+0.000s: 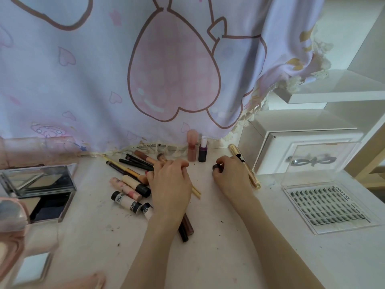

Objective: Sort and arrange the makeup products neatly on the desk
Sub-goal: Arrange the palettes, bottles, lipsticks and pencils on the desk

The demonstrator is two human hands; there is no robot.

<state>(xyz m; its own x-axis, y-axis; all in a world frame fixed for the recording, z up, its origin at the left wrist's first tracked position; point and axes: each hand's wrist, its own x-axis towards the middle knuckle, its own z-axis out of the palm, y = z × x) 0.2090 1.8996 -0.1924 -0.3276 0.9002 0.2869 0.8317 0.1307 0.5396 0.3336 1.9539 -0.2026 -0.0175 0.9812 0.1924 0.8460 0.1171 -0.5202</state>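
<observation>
Soft, even daylight, faint shadows; wide-angle bending at edges, lower-left corner blurred.
</observation>
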